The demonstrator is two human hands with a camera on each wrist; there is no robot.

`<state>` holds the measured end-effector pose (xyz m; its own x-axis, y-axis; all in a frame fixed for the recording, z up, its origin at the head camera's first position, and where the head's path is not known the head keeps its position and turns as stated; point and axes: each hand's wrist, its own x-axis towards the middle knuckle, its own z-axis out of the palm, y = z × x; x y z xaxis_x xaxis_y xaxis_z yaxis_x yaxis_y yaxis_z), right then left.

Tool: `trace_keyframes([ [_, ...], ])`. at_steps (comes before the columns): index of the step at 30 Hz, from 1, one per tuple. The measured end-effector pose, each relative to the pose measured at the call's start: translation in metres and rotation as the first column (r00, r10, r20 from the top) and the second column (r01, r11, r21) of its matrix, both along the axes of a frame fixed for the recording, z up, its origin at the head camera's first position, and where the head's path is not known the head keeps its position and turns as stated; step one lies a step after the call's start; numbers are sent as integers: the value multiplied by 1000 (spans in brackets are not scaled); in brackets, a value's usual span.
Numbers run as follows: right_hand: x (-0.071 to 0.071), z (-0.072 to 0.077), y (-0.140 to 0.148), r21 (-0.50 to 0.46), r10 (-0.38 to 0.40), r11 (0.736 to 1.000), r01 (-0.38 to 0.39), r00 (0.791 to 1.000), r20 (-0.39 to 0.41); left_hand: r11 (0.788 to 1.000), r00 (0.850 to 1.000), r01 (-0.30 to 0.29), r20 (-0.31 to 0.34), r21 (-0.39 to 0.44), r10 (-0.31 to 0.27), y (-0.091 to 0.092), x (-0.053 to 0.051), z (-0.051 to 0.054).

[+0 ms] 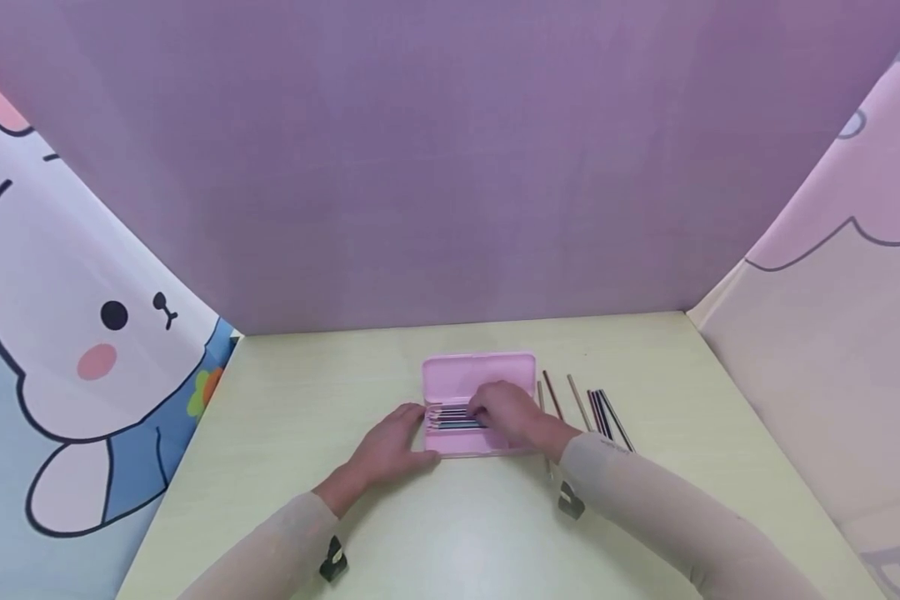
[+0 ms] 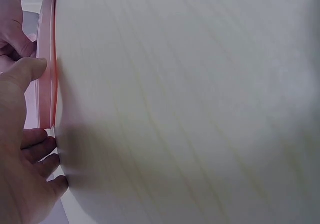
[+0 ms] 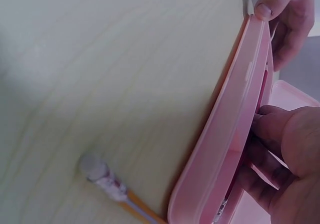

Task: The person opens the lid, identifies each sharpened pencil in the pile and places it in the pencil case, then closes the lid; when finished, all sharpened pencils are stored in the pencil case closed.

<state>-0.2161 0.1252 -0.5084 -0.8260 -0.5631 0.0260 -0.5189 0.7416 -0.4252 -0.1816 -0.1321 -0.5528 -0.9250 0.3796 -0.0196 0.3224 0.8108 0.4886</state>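
A pink pencil case (image 1: 480, 377) lies open on the table with its lid at the back. Several pencils (image 1: 450, 419) lie side by side in its tray, points to the left. My left hand (image 1: 390, 446) holds the left end of the case, thumb (image 2: 35, 67) on the front wall and fingers round the end. Inside the case, my right hand (image 1: 506, 410) has its fingers curled over a dark pencil (image 3: 262, 91), which they partly hide. The pencil's far end, with a silvery band, shows below the fingers in the right wrist view.
Right of the case lie several loose pencils (image 1: 602, 412), some under the right forearm. One with a white eraser (image 3: 92, 165) sticks out beside the case's front corner. A purple wall (image 1: 457, 167) closes off the table (image 1: 292, 400) at the back; printed panels stand on both sides.
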Motion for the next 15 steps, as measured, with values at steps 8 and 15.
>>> trace_keyframes([
  [8, -3, -3, 5, -15, 19, 1000, -18, 1000, 21, 1000, 1000, 0, -2, -10, 0, 0, 0, -1],
  [15, -1, 4, 24, -69, 22, 997, -20, 999, 31, 1000, 1000, 9, -6, -3, -9, -1, 2, 1],
])
